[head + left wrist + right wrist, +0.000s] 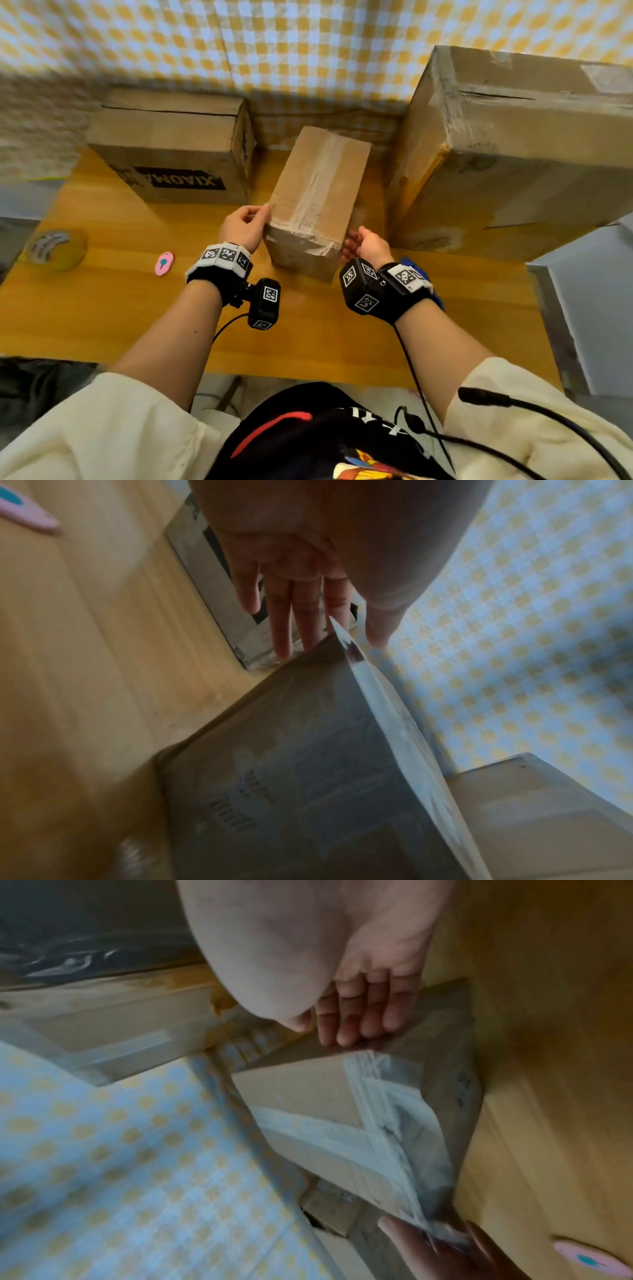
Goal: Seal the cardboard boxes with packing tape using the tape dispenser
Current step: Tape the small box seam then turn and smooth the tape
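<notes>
Both hands — left hand [244, 224] and right hand [368, 244], fingers straight — flanked the small box [317, 202] mid-counter [102, 308], top seam already taped; two larger boxes — judged still pending.

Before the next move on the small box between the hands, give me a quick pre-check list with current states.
1. Small box rests on the table: ok.
2. Tape strip along its top seam: ok.
3. Left hand at its near left corner, fingers straight: ok.
4. Right hand flat against its right side: ok.
5. Tape roll within reach, far left on the table: ok.
6. Tape dispenser located: cannot tell, none is clearly in view.
</notes>
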